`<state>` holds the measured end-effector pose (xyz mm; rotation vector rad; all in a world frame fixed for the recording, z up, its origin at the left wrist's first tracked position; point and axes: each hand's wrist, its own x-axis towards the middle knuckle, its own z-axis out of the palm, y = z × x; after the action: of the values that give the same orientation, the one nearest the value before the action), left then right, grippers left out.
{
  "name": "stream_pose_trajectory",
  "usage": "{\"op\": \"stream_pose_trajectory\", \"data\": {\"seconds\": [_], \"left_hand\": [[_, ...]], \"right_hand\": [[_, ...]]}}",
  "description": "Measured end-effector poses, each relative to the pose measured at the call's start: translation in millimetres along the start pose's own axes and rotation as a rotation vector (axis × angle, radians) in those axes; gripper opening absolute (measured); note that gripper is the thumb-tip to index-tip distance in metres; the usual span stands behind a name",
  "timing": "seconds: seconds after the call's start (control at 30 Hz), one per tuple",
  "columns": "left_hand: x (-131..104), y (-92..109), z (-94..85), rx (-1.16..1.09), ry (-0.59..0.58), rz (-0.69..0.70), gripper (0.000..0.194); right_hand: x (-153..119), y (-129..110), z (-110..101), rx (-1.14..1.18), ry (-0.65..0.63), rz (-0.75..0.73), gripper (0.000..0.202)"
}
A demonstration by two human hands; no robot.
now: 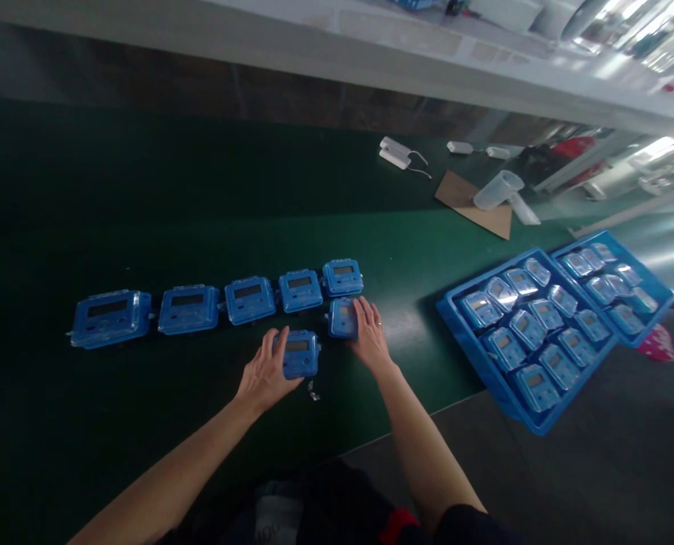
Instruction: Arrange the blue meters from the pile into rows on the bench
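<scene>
Fingers (282,344), left hand (264,376): gripping blue case (301,356) | right hand (371,341): gripping second case (341,319) | two blue trays (483,375) (662,303): holding similar cases (558,367)

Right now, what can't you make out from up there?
All in the head view:
- Underside of the blue box by the left hand: faces away.
- Whether the right hand grips its case: its fingers cover the edge.
- Any readings on the row's displays: too small.
- White items on the shelf: cut off by the top edge.

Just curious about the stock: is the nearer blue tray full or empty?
Full, or nearly so: rows of blue-cased display devices cover most of the nearer blue tray.
</scene>
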<state>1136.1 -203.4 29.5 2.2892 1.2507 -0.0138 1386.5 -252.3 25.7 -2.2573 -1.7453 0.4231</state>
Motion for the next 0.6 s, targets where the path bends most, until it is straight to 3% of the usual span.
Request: {"op": "stream_pose_trajectory", "data": {"seconds": [0.2,0.43,0.53,0.6], "left_hand": [[14,15,2.8,-0.029,0.074,-0.1,0.109],[25,33,8.5,-0.194,0.162,-0.133,0.12],[6,15,2.6,-0.288,0.237,-0.1,0.114],[-13,-16,-5.4,-0.31,0.347,-0.067,0.1]], "right_hand": [[10,24,-18,-0.018,-0.091,-0.203,0.09],[14,26,-18,-0.119,-0.116,-0.233,0.09],[6,20,-22,-0.219,-0.063,-0.262,0.088],[-5,18,-24,-0.231,0.056,-0.315,0.083]]}}
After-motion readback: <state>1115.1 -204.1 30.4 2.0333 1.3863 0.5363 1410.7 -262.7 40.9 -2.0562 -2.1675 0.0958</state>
